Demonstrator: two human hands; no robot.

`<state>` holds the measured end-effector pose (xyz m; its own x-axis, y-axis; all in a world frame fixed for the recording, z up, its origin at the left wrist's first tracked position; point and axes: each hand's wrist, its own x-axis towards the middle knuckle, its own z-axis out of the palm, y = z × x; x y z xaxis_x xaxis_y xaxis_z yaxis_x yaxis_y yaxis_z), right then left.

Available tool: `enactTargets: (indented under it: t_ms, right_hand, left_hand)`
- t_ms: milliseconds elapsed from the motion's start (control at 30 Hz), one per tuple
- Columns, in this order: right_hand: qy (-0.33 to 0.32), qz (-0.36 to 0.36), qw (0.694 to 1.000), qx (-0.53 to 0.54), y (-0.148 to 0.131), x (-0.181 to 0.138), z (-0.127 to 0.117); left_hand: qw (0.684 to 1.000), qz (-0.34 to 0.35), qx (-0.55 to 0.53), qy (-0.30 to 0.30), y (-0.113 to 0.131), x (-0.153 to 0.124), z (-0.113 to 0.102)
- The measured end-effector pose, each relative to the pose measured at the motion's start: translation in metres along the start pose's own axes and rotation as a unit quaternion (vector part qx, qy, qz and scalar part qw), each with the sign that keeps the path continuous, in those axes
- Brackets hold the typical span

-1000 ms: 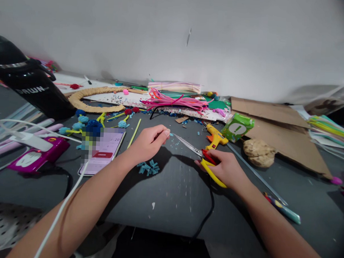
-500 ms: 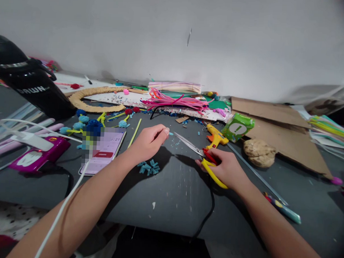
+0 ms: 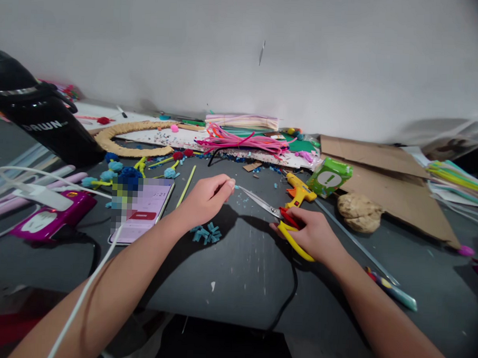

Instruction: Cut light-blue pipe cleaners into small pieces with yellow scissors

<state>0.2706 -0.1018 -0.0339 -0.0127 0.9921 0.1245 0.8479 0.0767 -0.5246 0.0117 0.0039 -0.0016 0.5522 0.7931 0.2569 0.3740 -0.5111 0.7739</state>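
Between thumb and fingertips, my left hand (image 3: 210,198) pinches a small light-blue fuzzy piece (image 3: 236,187), which looks like a bit of pipe cleaner; most of it is hidden by the fingers. My right hand (image 3: 310,232) is wrapped round the red and yellow handles of the scissors (image 3: 262,202). Their blades point left, with the tips at the blue piece; from here I cannot tell whether they touch it. Below my left hand lies a small pile of cut blue pieces (image 3: 206,233). A yellow-green stem (image 3: 187,186) rests on the table to its left.
A phone (image 3: 159,196) and a purple power block (image 3: 55,216) with a white cable are at left, near a black bottle (image 3: 47,112). Right of centre are a yellow glue gun (image 3: 300,189), a green box (image 3: 330,176) and cardboard (image 3: 404,197). Pink pipe cleaners (image 3: 240,141) lie behind.
The scissors have shifted slightly left, and their tips now meet the blue piece in view. The blades look more closed. My left hand has barely moved.
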Motion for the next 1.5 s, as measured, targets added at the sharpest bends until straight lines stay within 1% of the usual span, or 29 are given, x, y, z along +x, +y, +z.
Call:
enactTargets:
  t_ms: [267, 800, 1000, 1133, 1500]
  right_hand:
    - [0.014, 0.021, 1.000, 0.012, -0.0034, 0.0000, -0.0006]
    - [0.008, 0.005, 1.000, -0.012, -0.0008, -0.0003, 0.0011]
    - [0.001, 0.010, 1.000, -0.007, -0.0024, 0.0002, 0.0003]
    - [-0.002, 0.000, 1.000, -0.002, -0.0033, 0.0001, -0.0008]
    - [-0.002, 0.018, 1.000, 0.003, -0.0017, -0.0008, 0.0002]
  left_hand:
    - [1.000, -0.004, 0.006, -0.004, 0.0003, 0.0001, -0.0012]
    - [1.000, -0.005, 0.000, -0.003, 0.0008, -0.0003, 0.0000]
    - [1.000, -0.003, 0.003, -0.005, 0.0010, -0.0001, -0.0006]
    - [1.000, 0.001, 0.011, -0.005, 0.0018, -0.0006, -0.0010]
    - [1.000, 0.002, 0.009, -0.005, 0.0011, -0.0013, -0.0013]
